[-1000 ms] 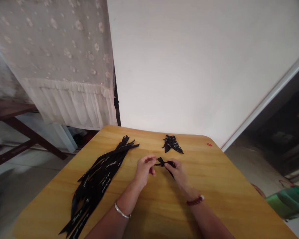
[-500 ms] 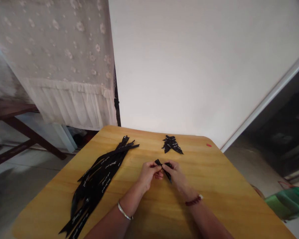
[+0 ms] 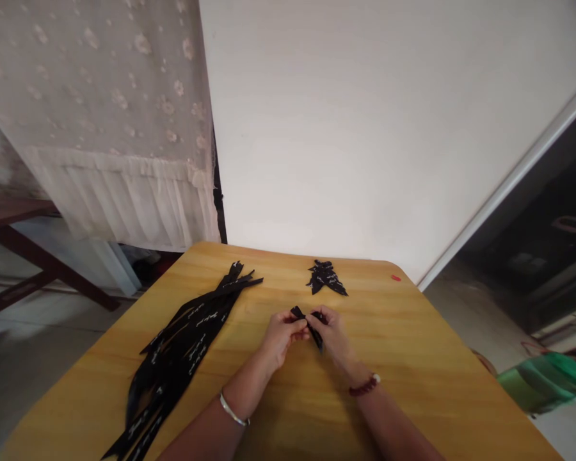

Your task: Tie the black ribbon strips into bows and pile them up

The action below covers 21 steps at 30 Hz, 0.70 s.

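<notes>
The left hand (image 3: 278,335) and right hand (image 3: 332,333) pinched a black ribbon (image 3: 316,338); long ribbons (image 3: 185,342) lay left of their closed fingers (image 3: 295,327)

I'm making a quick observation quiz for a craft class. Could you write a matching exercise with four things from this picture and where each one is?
1. Long black ribbons
2. Short black ribbon piece
3. Silver bangle
4. Small red item

A. Around the left forearm
B. Near the table's far right corner
C. In the fingers of the left hand and right hand
D. Along the table's left side

Pairs: 1-D, 2-C, 3-A, 4-B
</notes>
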Motion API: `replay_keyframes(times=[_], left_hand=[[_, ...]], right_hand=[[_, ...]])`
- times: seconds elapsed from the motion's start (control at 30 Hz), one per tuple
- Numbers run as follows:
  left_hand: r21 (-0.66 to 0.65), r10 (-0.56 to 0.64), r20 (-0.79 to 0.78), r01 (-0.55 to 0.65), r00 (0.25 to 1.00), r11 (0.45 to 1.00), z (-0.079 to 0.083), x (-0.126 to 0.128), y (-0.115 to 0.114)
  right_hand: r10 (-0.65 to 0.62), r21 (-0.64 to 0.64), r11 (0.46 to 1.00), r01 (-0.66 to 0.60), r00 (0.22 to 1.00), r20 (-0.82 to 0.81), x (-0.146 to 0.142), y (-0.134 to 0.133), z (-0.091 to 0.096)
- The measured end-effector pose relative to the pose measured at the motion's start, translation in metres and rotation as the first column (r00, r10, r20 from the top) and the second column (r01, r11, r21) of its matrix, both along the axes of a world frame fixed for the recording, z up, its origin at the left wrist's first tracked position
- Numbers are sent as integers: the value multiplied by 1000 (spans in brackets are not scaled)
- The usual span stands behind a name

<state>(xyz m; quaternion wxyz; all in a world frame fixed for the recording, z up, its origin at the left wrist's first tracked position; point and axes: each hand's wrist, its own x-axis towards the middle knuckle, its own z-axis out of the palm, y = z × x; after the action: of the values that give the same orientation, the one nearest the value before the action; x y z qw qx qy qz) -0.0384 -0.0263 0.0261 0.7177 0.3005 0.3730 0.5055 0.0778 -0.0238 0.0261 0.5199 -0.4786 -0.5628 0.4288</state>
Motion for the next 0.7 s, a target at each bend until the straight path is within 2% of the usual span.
replay_keyframes(times=[0.2, 0.37, 0.6, 0.7], left_hand=[[10, 67, 27, -67, 997, 998, -1, -2, 3], [19, 117, 68, -119, 991, 993, -1, -6, 6], [-22, 154, -40, -155, 987, 988, 0, -9, 7], [-65, 173, -5, -173, 985, 983, 3, -11, 7]], right_hand=[[29, -104, 994, -44, 991, -133, -1, -7, 8], [187, -101, 974, -203, 971, -146, -1, -6, 12], [173, -111, 975, -191, 973, -154, 3, -3, 7], [146, -147, 975, -167, 979, -144, 7, -1, 6]])
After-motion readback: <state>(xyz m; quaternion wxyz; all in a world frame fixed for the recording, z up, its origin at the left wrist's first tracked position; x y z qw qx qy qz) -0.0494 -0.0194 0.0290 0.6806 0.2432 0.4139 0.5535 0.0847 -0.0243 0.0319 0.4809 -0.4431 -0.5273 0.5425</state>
